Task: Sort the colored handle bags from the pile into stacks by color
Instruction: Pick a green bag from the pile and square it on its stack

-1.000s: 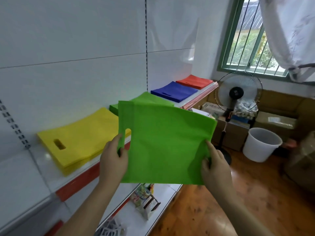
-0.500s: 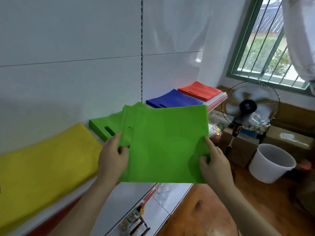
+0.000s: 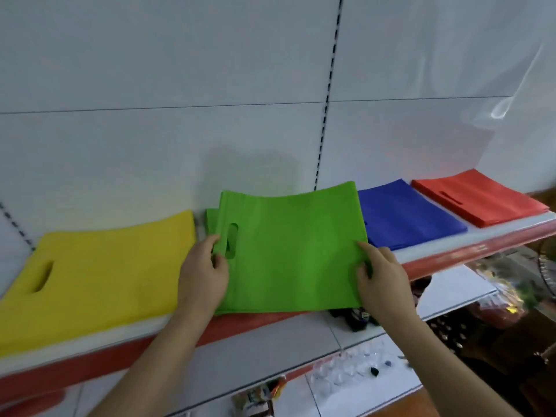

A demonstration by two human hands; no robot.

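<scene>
- A person's left hand [image 3: 203, 273] pinches the green bag [image 3: 288, 251] at its handle slot; the right hand [image 3: 380, 273] pinches its opposite edge.
- The bag lies flat over the green stack [image 3: 211, 219] on the shelf [image 3: 493, 236].
- The yellow stack [image 3: 99, 272] sits to its left, the blue stack [image 3: 406, 215] and red stack [image 3: 478, 200] to its right.

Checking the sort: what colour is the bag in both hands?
Bright green bag, seen in the head view.

Four bag stacks [image 3: 99, 266], two hands [image 3: 204, 275].
</scene>
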